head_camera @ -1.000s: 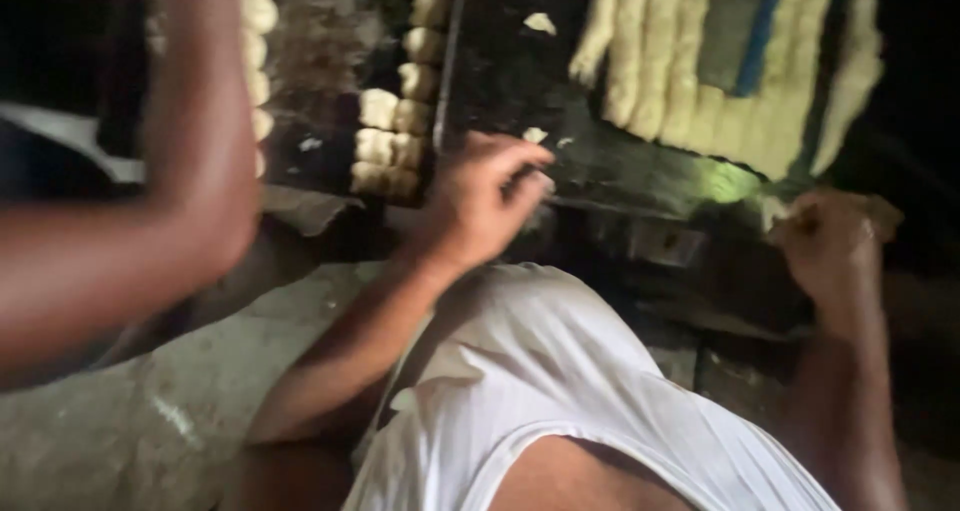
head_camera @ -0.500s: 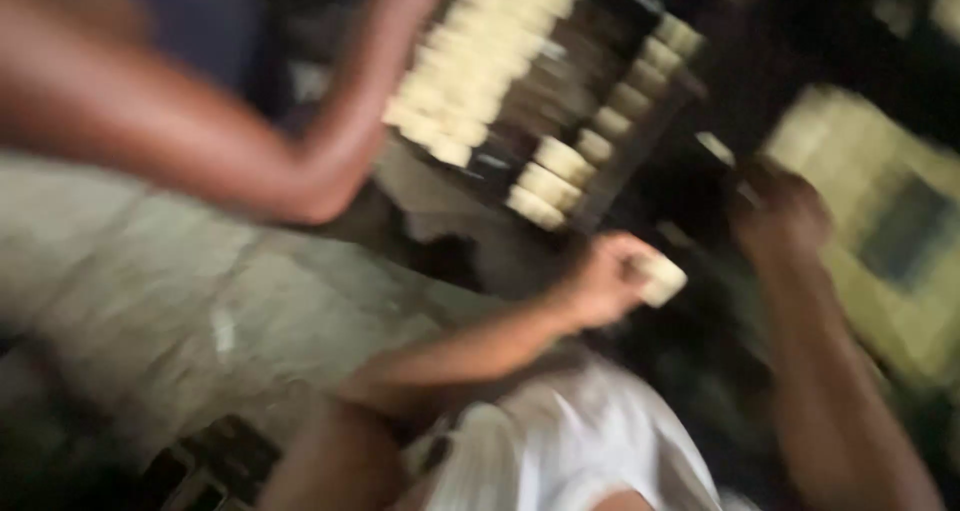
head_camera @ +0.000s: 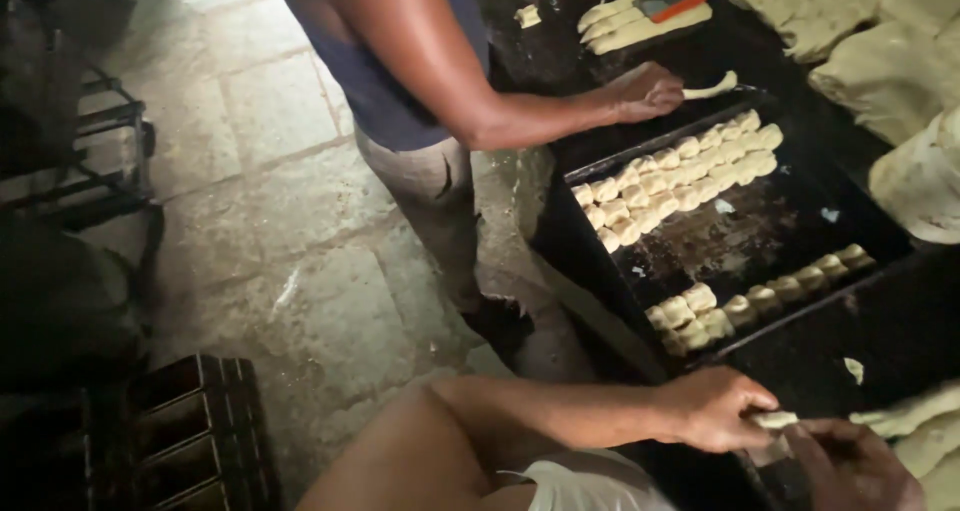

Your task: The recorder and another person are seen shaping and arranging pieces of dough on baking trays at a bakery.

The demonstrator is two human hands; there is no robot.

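Both hands, left hand (head_camera: 715,408) and right hand (head_camera: 855,466), are pinching one small dough piece (head_camera: 775,421) near the dark baking tray (head_camera: 770,221); a co-worker's hand (head_camera: 648,91) is holding dough farther away.

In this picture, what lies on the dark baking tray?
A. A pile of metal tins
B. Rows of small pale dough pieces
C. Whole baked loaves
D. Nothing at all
B: the dark tray carries rows of small pale dough pieces, one row along its far side and another along its near edge, while the person's left hand and right hand pinch another piece of dough just below it.
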